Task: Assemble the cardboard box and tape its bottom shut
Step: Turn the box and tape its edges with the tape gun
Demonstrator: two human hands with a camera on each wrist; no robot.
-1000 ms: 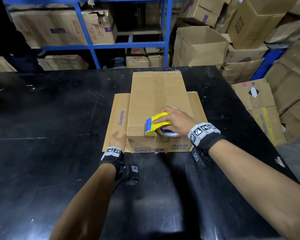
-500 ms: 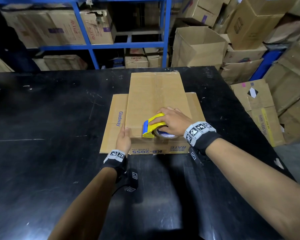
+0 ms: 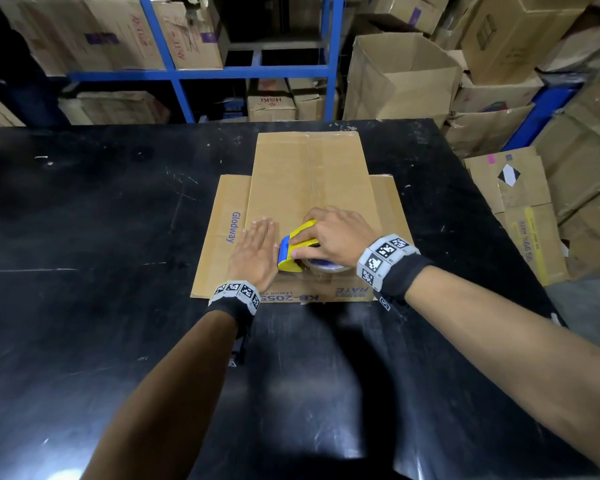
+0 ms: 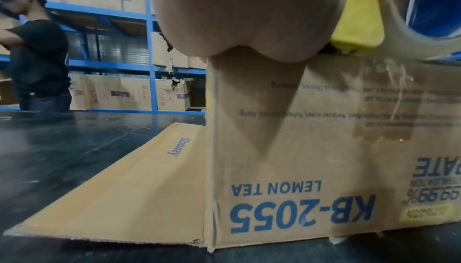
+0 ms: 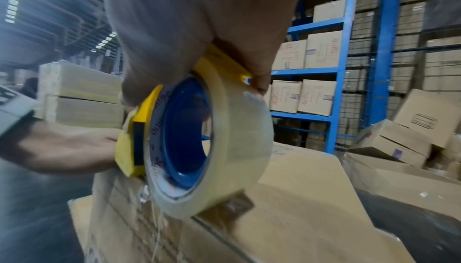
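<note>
A brown cardboard box (image 3: 309,181) stands upside down on the black table (image 3: 84,237), its bottom flaps closed on top and its lower flaps spread flat on the table. My right hand (image 3: 336,233) grips a yellow and blue tape dispenser (image 3: 297,249) with a clear tape roll (image 5: 212,141) at the near end of the box's centre seam. A strip of tape runs down the box's near side (image 4: 324,149). My left hand (image 3: 257,251) lies flat, fingers straight, on the box top just left of the dispenser.
A blue shelf rack (image 3: 250,71) with cartons stands behind the table. Stacked and open cardboard boxes (image 3: 499,98) crowd the right side. Another person (image 4: 37,60) in a dark shirt stands at the far left.
My left hand has moved from the box's near left corner up onto the top, beside the dispenser. The dispenser has shifted slightly away from me along the seam.
</note>
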